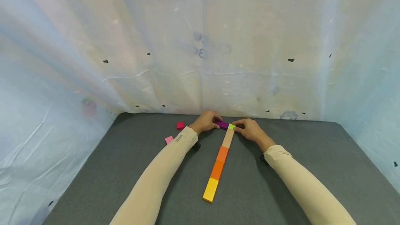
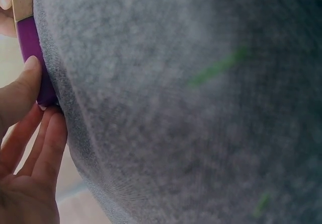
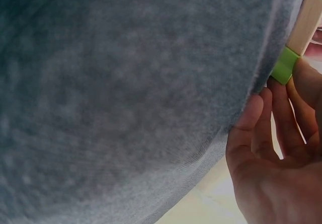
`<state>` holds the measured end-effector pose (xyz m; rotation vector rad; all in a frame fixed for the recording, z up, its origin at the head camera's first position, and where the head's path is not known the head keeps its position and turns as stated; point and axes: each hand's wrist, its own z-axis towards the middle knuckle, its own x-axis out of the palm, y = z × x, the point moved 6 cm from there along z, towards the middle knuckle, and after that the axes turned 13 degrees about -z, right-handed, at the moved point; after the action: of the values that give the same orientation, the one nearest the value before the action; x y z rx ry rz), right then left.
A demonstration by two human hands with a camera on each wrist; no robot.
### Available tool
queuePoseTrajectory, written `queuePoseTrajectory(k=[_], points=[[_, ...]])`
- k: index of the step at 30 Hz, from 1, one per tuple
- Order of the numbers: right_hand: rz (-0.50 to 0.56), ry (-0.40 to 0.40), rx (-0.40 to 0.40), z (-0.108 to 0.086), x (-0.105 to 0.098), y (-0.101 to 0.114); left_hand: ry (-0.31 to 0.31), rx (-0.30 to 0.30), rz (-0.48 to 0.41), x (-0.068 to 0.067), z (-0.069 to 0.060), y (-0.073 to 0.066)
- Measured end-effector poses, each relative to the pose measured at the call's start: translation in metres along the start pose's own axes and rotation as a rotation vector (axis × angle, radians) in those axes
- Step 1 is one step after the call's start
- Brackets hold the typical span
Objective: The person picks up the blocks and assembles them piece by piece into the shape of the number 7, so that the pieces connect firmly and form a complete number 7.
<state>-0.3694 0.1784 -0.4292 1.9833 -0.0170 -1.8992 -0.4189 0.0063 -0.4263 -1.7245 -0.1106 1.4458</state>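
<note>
Near the far side of the grey table, my left hand [image 1: 207,121] pinches a purple block [image 1: 222,124] between thumb and fingers. The left wrist view shows the thumb on the long side of this purple block [image 2: 32,48] and fingertips by its end. My right hand [image 1: 250,129] holds a small green block [image 1: 231,126], which meets the purple block's right end. In the right wrist view the thumb and fingers close on the green block [image 3: 285,65]. From there a row runs toward me: a plain wooden block [image 1: 228,138], two orange blocks [image 1: 222,154] and a yellow block [image 1: 210,190].
A red block [image 1: 180,125] and a pink block [image 1: 169,139] lie left of my left hand, the pink one partly behind the sleeve. A pale printed curtain [image 1: 237,44] hangs along the back and sides of the grey table [image 1: 312,148].
</note>
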Motion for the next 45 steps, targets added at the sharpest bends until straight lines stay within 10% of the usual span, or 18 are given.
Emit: queuePoseTrajectory(k=[22, 45], points=[[0.005, 0.009, 0.002, 0.0, -0.001, 0.0, -0.016, -0.024, -0.118, -0.012, -0.012, 0.002], [0.033, 0.004, -0.011, -0.002, -0.002, -0.002, -0.008, 0.125, -0.199, -0.03, -0.09, 0.004]])
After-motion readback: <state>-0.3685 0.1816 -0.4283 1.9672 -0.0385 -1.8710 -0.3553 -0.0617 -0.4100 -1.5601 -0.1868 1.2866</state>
